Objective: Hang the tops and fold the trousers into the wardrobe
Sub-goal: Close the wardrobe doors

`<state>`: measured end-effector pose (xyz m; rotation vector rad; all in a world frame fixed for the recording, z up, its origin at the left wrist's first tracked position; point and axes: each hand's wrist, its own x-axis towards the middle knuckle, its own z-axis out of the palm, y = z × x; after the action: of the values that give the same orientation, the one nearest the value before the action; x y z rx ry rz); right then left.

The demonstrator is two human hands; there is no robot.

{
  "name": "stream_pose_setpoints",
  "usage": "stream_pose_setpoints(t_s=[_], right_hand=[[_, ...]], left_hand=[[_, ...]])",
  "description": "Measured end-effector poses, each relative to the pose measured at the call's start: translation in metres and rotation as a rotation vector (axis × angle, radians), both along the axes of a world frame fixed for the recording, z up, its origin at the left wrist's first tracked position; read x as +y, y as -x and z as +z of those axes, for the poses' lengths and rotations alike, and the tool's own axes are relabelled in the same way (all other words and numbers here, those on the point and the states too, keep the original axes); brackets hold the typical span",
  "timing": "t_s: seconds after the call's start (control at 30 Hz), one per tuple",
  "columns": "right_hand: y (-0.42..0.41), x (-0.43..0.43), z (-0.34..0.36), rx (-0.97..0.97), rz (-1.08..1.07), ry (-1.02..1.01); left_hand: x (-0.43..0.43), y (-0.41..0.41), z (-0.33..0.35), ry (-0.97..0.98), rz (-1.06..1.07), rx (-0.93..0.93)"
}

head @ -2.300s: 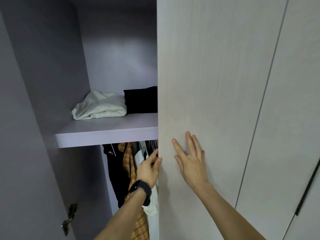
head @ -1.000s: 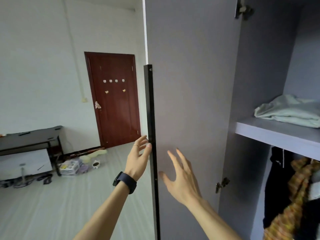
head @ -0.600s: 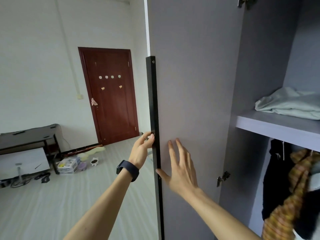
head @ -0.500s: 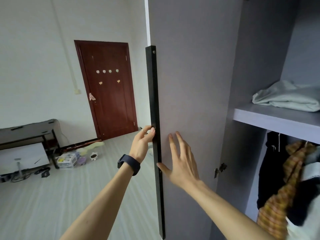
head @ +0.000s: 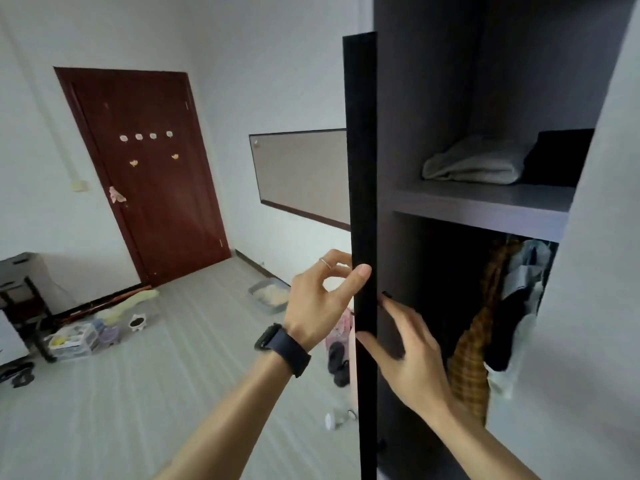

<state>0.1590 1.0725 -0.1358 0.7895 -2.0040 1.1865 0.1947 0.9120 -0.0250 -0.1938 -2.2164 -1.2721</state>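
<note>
One door [head: 360, 150] is pinched at its edge by the left grip [head: 318, 299]; the right grip [head: 412, 362] is spread flat against it. Two folded garments [head: 474, 164] are shelved.

Single head-worn wide-angle view, forward and slightly downward, close before the edge-on wardrobe door [head: 362, 168].

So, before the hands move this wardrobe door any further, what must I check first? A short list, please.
1. Left hand grips the door at its edge: ok.
2. Right hand lies flat on the door's inner side: ok.
3. Folded clothes sit fully on the shelf: ok.
4. Hanging clothes hang clear of the door: cannot tell.
5. Floor beside the door free of things: not ok, shoes lie there.
</note>
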Motion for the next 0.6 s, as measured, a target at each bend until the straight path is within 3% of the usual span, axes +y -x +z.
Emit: stream_pose_setpoints(t_s=[0.13,0.27,0.6], right_hand=[[-0.008,0.056,-0.007,-0.045,-0.130,0.077],[-0.004,0.103,-0.009,-0.006,-0.297,0.084],[0.033,0.149,0.006,0.065,-0.616,0.053]], left_hand=[[0.063,0.028,-0.004,0.126,-0.059,0.112],[0.122,0.055,-0.007,0.129,-0.123,0.198],[0.195,0.111,-0.010,0.210,-0.151,0.271]])
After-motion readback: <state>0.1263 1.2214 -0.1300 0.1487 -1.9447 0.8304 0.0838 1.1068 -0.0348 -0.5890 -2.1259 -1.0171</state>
